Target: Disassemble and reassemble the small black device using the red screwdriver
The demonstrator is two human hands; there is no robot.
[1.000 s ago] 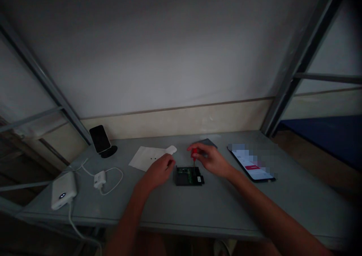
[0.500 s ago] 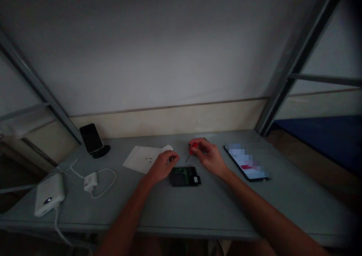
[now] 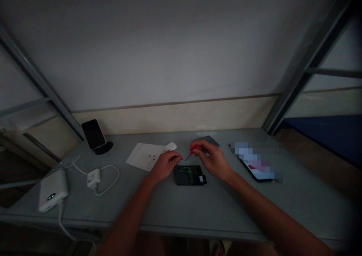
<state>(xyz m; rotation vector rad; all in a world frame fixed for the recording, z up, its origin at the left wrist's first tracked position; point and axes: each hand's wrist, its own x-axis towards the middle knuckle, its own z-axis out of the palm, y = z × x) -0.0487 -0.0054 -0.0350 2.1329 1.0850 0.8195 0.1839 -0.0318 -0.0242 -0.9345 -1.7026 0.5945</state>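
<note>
Screwdriver [image 3: 195, 148] with a red handle sits in the right hand [image 3: 212, 159], whose grip is closed around that handle between thumb and fingers, the thin shaft slanting down and leftward. The left hand [image 3: 164, 164] is just beside the tip, fingertips drawn together; whether that grip has something tiny in it, I cannot tell. Between the hands and nearer the wearer, the opened black case [image 3: 184, 179] lies flat on the grey surface [image 3: 181, 207], its green circuit board [image 3: 192, 171] facing up.

The step in hand seems to be handling a small part at the screwdriver's tip. Doing it well calls for short, slow moves: steady both wrists, bring the tip lightly to the pinched fingers, and handle anything tiny over the white paper [image 3: 140, 154] rather than above the circuitry, where a dropped piece could be awkward to recover. Dark specks [image 3: 152, 157] lie on that paper, so the left hand should avoid dragging the sheet. Any contact with the case is best made with the shaft upright and gentle pressure, lest it slip across the board.
</note>
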